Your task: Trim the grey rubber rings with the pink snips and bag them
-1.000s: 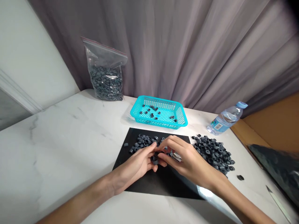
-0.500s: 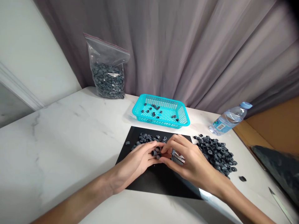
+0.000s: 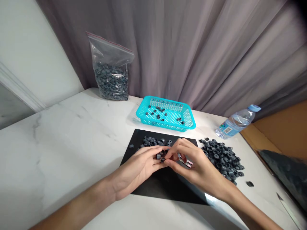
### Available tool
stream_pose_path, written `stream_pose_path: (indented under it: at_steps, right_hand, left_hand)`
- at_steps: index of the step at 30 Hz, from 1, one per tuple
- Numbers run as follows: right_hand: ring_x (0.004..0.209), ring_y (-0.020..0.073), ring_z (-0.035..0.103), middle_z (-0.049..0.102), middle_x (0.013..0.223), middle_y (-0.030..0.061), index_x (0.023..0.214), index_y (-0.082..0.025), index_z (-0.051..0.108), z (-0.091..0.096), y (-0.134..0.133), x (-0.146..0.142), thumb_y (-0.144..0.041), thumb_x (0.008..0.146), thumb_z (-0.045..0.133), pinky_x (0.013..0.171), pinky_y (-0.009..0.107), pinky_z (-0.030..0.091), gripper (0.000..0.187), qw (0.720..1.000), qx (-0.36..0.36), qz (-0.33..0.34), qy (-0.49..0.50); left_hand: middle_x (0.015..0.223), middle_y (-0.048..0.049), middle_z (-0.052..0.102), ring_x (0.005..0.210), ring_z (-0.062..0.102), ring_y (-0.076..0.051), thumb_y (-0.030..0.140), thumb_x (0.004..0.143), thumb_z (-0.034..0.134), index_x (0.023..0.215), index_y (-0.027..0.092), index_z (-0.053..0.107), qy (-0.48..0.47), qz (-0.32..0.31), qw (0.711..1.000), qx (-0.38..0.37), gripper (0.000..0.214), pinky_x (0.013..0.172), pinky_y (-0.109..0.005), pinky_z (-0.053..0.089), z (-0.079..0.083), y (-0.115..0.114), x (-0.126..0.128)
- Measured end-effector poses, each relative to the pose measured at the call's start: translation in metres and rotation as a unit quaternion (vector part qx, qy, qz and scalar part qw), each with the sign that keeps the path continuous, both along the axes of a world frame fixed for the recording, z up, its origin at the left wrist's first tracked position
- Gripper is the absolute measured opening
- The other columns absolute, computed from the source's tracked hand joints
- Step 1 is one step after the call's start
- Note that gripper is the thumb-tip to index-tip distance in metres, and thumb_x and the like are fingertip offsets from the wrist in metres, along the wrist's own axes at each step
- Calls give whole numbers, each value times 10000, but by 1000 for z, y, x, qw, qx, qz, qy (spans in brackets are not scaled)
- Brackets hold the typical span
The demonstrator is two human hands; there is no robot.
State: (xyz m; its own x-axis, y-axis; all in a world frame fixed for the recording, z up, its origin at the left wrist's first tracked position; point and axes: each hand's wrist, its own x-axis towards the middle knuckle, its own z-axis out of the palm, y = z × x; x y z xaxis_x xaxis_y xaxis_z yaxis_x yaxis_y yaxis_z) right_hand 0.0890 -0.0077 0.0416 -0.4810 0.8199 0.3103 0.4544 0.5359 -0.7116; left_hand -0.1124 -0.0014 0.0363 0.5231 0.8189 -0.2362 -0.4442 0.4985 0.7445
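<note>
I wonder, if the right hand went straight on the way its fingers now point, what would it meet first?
The right hand would most likely meet the small dark rings held in the left hand first; one looks close enough to be touching, though depth is unclear.

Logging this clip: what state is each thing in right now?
Left hand: open, small gray rings on its fingers.
Right hand: pinching a gray ring.
Zip bag: upright, partly filled; seal unclear.
Blue basket: open-topped, few loose rings inside.
Bottle: capped, partly filled.
Black mat: flat, partly covered.
Ring pile: loose.
</note>
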Motion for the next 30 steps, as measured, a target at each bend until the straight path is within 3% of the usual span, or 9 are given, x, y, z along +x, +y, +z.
stream_pose_path:
  at_steps: [7, 12, 18, 23, 26, 30]
  right_hand:
    - [776, 141, 579, 648, 884, 0, 963, -259, 746, 0, 7, 6, -311, 950, 695, 687, 283, 463, 74, 993, -68, -24, 96]
    - [810, 160, 616, 669, 848, 10, 910, -237, 755, 0, 13, 9, -333, 931, 720, 733, 301, 485, 104, 987, -89, -26, 134]
    - [819, 162, 610, 664, 837, 14, 946, -250, 775, -1, 16, 9, -331, 935, 712, 761, 311, 506, 103, 985, -87, -19, 145]
    - [833, 176, 623, 665, 927, 42, 1042, -252, 767, -1, 18, 14, -419, 952, 669, 739, 325, 520, 213, 983, -101, -26, 152]
    - [822, 175, 613, 665, 969, 44, 1071, -247, 734, -5, 25, 20, -447, 964, 638, 731, 328, 512, 246, 982, -79, -78, 150]
    - [878, 199, 613, 663, 961, 52, 1044, -231, 695, -14, 37, 29, -431, 998, 574, 764, 346, 501, 239, 985, 4, -153, 83]
  left_hand:
    - [1107, -108, 772, 1161, 698, -274, 200, 994, 610, 998, 104, 763, 0, 4, 1000, -13, 181, 1124, -434, 502, -3, 2, -2]
    - [1103, -86, 789, 1082, 741, -234, 283, 945, 706, 1031, 131, 766, 50, -8, 999, -1, 184, 1064, -352, 544, 2, 3, -5]
    - [1112, -63, 796, 1078, 744, -199, 250, 893, 771, 1068, 163, 757, 71, -18, 997, 24, 196, 1017, -280, 552, 4, 4, -6]
    - [1046, -76, 801, 1074, 740, -200, 225, 878, 784, 1048, 138, 741, 88, 1, 996, 34, 196, 987, -267, 560, 4, 5, -4]
    - [1042, -90, 808, 1076, 741, -195, 218, 872, 789, 1044, 136, 732, 91, 11, 995, 25, 199, 985, -258, 557, 3, 6, -4]
    - [1093, -106, 802, 1095, 739, -207, 236, 884, 778, 1087, 132, 727, 91, 16, 996, 3, 233, 1011, -270, 553, 0, 6, -4]
